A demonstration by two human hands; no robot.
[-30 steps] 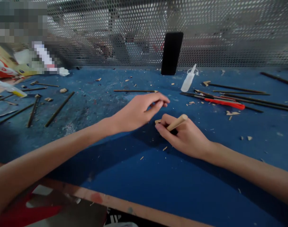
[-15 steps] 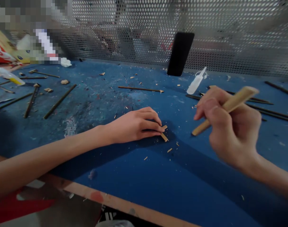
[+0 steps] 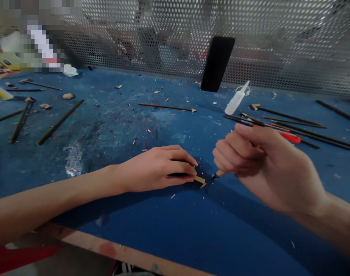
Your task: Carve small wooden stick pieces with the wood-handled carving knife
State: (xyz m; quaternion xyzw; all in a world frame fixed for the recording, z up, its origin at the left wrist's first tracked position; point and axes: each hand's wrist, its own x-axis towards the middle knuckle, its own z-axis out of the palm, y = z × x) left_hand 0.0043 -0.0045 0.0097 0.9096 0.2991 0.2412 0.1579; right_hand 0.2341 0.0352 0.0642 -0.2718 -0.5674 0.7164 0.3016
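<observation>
My left hand (image 3: 160,168) lies on the blue table with its fingers bent down over a small flat piece of wood (image 3: 199,179), whose end sticks out past the fingertips. Tiny wood shavings (image 3: 203,186) lie beside that end. My right hand (image 3: 267,165) is closed in a fist, thumb on top, around a wooden-handled carving tool (image 3: 220,173). Its short dark tip points down and left, a little to the right of the wood piece and apart from it. The fist hides most of the handle.
Behind my right hand lie red-handled scissors (image 3: 290,136), dark sticks (image 3: 310,132) and a white glue bottle (image 3: 235,100). A black phone (image 3: 218,64) leans on the perforated metal screen (image 3: 169,46). More sticks (image 3: 61,122) and wood chips (image 3: 68,96) lie at the left.
My right hand has turned from a pen-like hold to a fist around the tool, its tip now closer to the wood piece. My left hand has shifted slightly lower in view.
</observation>
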